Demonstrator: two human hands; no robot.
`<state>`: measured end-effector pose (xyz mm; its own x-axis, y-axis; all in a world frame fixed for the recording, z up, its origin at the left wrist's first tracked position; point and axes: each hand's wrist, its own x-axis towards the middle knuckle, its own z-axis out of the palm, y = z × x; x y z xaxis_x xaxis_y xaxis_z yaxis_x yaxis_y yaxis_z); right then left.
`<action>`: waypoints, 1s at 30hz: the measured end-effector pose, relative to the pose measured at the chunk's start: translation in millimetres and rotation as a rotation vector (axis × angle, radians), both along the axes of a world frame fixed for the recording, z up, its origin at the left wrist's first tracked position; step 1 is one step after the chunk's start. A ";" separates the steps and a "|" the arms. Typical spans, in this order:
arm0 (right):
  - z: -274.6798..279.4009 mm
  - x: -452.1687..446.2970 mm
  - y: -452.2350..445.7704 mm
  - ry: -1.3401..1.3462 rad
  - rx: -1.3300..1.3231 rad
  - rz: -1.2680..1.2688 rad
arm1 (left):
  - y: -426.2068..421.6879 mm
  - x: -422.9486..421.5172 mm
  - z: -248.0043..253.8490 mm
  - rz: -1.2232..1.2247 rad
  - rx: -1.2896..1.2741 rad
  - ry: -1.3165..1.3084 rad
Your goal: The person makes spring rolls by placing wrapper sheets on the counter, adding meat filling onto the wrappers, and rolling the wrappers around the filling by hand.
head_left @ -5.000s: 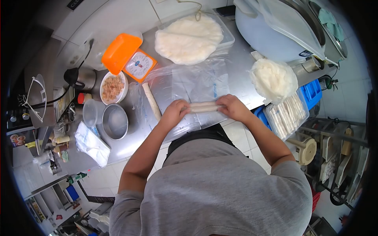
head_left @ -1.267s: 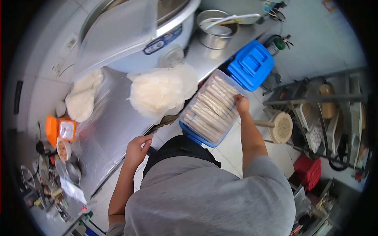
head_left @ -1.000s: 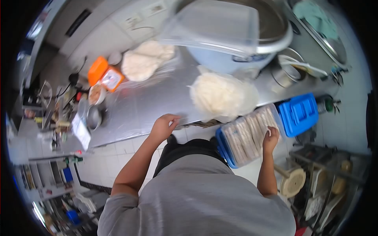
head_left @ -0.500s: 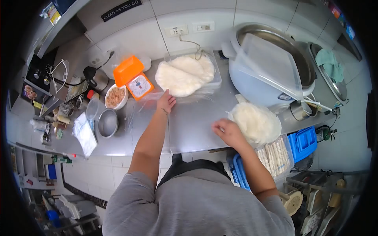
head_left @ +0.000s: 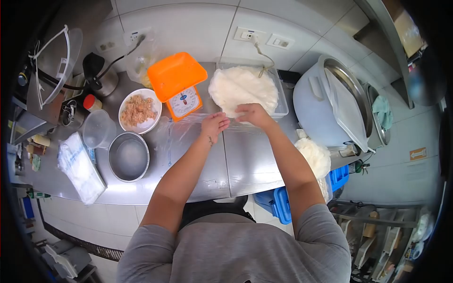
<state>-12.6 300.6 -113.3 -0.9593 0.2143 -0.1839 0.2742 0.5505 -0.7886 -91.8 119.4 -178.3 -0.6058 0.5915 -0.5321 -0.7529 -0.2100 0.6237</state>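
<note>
The stack of white round wrappers (head_left: 243,87) lies right of the orange dial scale (head_left: 184,101), over a clear plastic tub (head_left: 284,106). Nearer the person and right of the scale, the right hand (head_left: 254,114) curls at the stack's front edge; the left hand (head_left: 215,124) extends loosely beside it. I can't tell whether either grips anything. Left of the scale sits a white bowl (head_left: 159,112).

Food-preparation kitchen, steel worktop (head_left: 198,179), orange dial scale (head_left: 183,101), kettle (head_left: 104,80), bowl of pinkish filling (head_left: 140,112), tiled wall (head_left: 188,28)

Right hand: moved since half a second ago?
Yes: the right hand has moved forward and left, closer to the orange scale, now at the front edge of the white sheets.
</note>
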 end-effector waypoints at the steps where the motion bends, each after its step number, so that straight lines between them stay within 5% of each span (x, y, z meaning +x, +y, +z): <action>1: 3.1 -3.4 4.6 -0.051 -0.006 0.010 | -0.4 -1.1 -0.9 -0.017 0.002 0.003; 8: 14.9 -17.2 9.8 -0.282 -0.066 -0.117 | 3.6 -1.8 -3.4 -0.013 0.000 0.063; 20: 17.6 -18.7 24.8 -0.218 -0.126 -0.066 | 13.7 3.9 -10.9 0.075 -0.025 0.146; 23: 19.3 -21.7 19.5 -0.176 0.162 -0.115 | 14.2 6.2 -9.1 0.092 -0.060 0.174; 26: 29.8 -32.0 33.8 0.535 0.557 -0.224 | 17.8 5.7 4.2 0.121 -0.110 0.236; 28: 71.0 -42.2 42.5 0.663 0.798 -0.338 | 23.4 6.3 4.6 0.145 -0.097 0.275; 30: 108.6 -46.1 41.7 0.688 0.653 -0.555 | 27.5 4.7 7.5 0.140 -0.085 0.271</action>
<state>-58.8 342.3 -4.7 -0.5534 0.5091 0.6592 0.2258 0.8535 -0.4696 -87.1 146.9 -170.8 -0.8046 0.4527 -0.3844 -0.5244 -0.2378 0.8176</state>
